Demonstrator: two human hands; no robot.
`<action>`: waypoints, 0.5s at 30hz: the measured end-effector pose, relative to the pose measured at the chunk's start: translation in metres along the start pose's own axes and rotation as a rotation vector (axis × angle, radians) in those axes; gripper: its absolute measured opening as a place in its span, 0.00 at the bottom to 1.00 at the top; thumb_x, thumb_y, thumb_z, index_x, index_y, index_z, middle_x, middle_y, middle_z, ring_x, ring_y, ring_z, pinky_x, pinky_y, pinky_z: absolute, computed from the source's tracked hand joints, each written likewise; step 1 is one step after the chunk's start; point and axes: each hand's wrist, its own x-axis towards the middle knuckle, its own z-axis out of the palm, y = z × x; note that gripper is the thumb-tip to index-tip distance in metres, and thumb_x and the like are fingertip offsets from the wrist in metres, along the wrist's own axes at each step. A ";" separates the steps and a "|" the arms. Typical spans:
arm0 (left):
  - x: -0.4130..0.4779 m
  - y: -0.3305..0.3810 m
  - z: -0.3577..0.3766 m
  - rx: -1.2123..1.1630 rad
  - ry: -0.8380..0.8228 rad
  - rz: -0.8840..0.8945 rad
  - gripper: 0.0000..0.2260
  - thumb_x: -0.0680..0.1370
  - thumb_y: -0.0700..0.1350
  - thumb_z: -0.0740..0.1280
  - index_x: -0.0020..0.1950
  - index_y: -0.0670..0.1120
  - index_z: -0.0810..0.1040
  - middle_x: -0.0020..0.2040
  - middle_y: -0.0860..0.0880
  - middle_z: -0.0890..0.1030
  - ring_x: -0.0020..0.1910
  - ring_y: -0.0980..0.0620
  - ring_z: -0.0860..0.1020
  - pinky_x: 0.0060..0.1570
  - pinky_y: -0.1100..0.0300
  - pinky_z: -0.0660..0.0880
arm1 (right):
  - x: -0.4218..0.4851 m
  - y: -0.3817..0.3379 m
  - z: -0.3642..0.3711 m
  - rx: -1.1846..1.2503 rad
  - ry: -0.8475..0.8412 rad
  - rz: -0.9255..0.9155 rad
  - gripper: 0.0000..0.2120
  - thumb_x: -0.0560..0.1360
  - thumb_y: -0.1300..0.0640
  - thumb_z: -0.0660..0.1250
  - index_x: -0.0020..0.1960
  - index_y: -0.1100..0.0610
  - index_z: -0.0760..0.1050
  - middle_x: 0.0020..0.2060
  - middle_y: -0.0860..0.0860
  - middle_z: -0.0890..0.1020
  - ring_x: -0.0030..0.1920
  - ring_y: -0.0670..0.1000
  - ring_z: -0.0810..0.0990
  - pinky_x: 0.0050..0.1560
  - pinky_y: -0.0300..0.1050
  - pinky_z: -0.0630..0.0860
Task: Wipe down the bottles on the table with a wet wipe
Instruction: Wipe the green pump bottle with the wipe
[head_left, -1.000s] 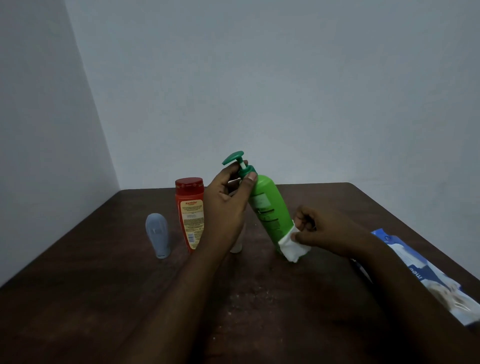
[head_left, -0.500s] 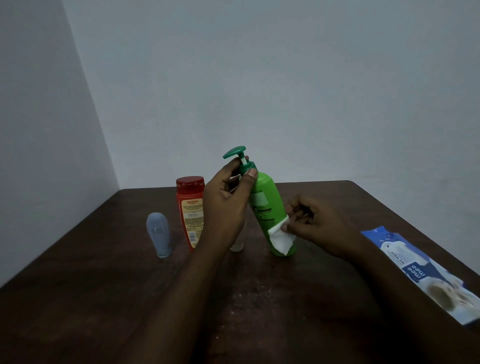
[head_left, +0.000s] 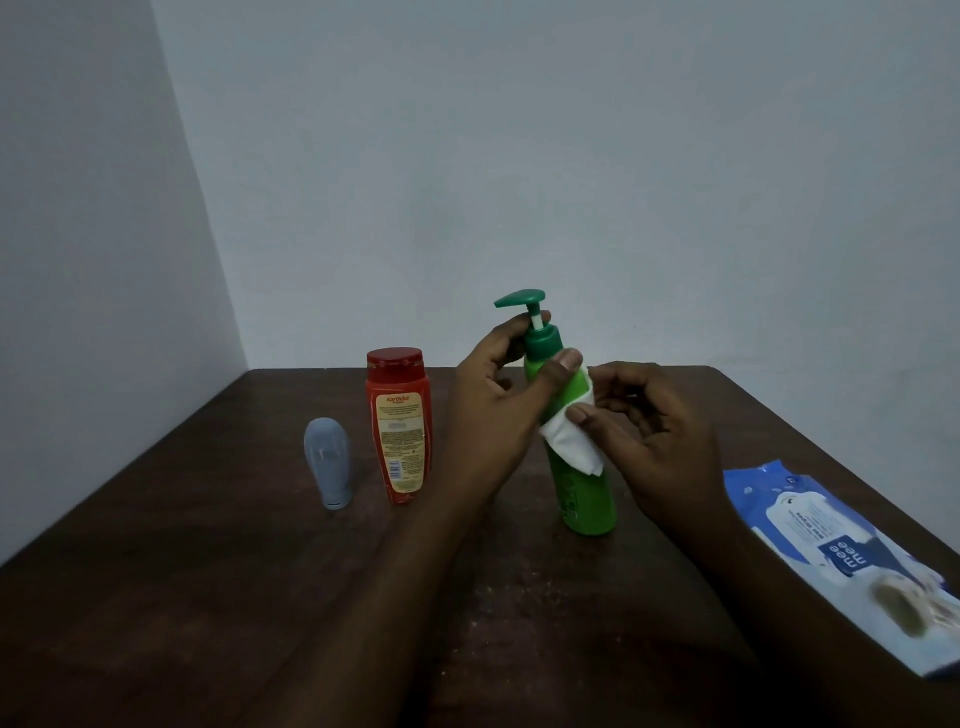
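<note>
Your left hand (head_left: 498, 384) is gripping the green bottle (head_left: 584, 493) at its neck, fingers curled round it, tilting it at mid-table (head_left: 208, 571). Your right hand (head_left: 654, 431) is pinching the wipe (head_left: 569, 441) against its side. Red bottle (head_left: 399, 426) is standing left.

Table (head_left: 208, 597): small bottle (head_left: 328, 462) leftmost, capped bottle (head_left: 398, 426) just right, pump bottle (head_left: 584, 493) centre, wipes pack (head_left: 841, 551) far right.

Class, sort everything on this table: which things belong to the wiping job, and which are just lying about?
Job: green pump bottle, wet wipe, red bottle, grey bottle.
Lying about: blue wipes pack, untouched.
</note>
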 end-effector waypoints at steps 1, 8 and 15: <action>0.001 -0.001 -0.001 -0.017 0.018 -0.009 0.19 0.78 0.46 0.76 0.68 0.50 0.81 0.61 0.52 0.85 0.63 0.52 0.82 0.64 0.44 0.80 | 0.000 0.000 0.000 -0.008 -0.016 0.007 0.16 0.75 0.51 0.75 0.59 0.58 0.80 0.52 0.51 0.85 0.54 0.51 0.85 0.54 0.51 0.83; 0.007 -0.002 -0.006 -0.100 0.125 -0.060 0.14 0.82 0.38 0.70 0.68 0.42 0.81 0.58 0.50 0.86 0.60 0.56 0.84 0.59 0.59 0.80 | 0.002 0.005 -0.002 -0.153 -0.179 0.000 0.15 0.73 0.48 0.76 0.57 0.52 0.81 0.49 0.44 0.84 0.50 0.43 0.84 0.50 0.38 0.82; 0.006 0.001 -0.007 -0.052 0.154 -0.085 0.15 0.84 0.41 0.68 0.71 0.45 0.79 0.58 0.56 0.83 0.55 0.65 0.83 0.52 0.67 0.79 | 0.006 0.024 -0.011 -0.277 -0.363 0.144 0.14 0.78 0.44 0.71 0.54 0.54 0.85 0.44 0.48 0.85 0.46 0.45 0.84 0.47 0.46 0.82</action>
